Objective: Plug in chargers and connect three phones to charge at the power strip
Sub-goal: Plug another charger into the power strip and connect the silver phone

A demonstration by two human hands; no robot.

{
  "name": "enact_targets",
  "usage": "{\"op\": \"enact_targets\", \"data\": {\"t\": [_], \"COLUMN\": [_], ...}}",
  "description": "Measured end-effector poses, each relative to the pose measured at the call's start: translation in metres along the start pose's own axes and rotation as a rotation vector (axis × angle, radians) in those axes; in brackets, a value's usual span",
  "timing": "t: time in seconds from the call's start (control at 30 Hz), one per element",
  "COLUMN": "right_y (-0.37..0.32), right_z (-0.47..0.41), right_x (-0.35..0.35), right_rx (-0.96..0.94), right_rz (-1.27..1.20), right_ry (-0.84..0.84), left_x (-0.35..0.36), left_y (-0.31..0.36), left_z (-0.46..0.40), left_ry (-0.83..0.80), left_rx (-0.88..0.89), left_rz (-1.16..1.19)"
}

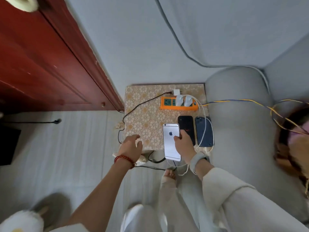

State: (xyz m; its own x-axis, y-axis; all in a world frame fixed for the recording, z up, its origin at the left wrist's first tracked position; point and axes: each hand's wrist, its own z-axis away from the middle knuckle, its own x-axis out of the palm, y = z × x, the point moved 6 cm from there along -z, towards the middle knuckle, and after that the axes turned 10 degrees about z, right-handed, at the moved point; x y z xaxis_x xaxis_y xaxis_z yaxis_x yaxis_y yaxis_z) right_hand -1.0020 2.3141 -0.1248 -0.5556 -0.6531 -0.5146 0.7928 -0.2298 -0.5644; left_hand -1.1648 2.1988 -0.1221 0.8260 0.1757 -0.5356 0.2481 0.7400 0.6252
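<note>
Scene: a person is standing over a small patterned table (143,114), wedged between a red door (41,64) and a grey sofa arm (239,114), setting phones to charge.

Right hand: the right hand (184,143) is gripping the silver phone (171,144) by its right edge, thumb lying across the back, fingers curled round the side.

Silver phone: it is lying face down with its long axis running from the power strip toward the person, its near end overhanging the table's front edge; a cable seems to be meeting that end, though the joint is too small to confirm.

Left hand: the left hand (132,146) is hovering over the table's near left corner, fingers loose and spread, holding nothing.

Black cable: the black cable (133,108) is trailing off the table's left side, closer to the left hand; its free end is lying below the front edge.

Power strip: the orange power strip (178,104) is carrying two white chargers; a third white charger (176,92) is sitting just behind it, apparently unplugged.

Other phones: a black phone (187,126) and a blue phone (204,131) are lying side by side right of the silver one, white cables looping past them.

Progress: the task appears to be nearing its last connection.
</note>
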Motion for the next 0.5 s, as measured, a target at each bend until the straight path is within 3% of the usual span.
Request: {"op": "enact_targets", "data": {"t": [0.23, 0.4, 0.5], "right_y": [0.029, 0.038, 0.034], "right_z": [-0.115, -0.146, -0.147], "right_x": [0.045, 0.054, 0.048], "right_rx": [0.026, -0.009, -0.058], "right_rz": [0.061, 0.119, 0.368], "right_ry": [-0.198, -0.158, -0.028], "left_x": [0.037, 0.05, 0.042], "left_y": [-0.014, -0.027, -0.029], "left_z": [-0.118, -0.173, -0.193], "left_ry": [0.094, 0.044, 0.139], "left_rx": [-0.009, -0.014, -0.002], "left_rz": [-0.165, -0.404, -0.424]}}
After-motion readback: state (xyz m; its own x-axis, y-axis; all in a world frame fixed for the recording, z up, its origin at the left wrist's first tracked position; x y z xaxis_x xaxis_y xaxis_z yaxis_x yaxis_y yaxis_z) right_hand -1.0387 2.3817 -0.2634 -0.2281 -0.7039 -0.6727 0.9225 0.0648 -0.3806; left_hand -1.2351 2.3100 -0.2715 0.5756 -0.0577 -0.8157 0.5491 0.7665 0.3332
